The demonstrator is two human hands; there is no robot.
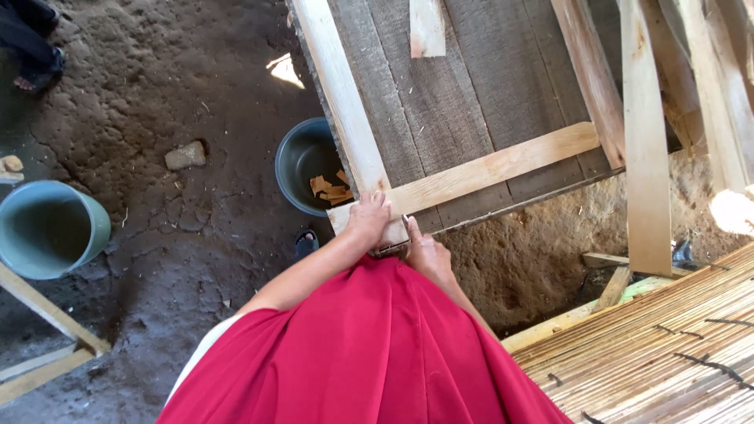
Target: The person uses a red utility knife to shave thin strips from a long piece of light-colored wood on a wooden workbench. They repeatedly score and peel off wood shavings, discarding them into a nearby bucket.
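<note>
Red cloth (369, 353) fills the near view; beyond it the left hand (369, 218) lies flat, fingers spread, pressing the near end of the pale batten (479, 174) where it crosses the grey board panel (455, 94). At that same batten end the right hand (424, 250) is closed on a small thin object (405, 222) — what it is cannot be told — so the step looks like fixing or marking this corner, calling for a steady hold on the batten.
</note>
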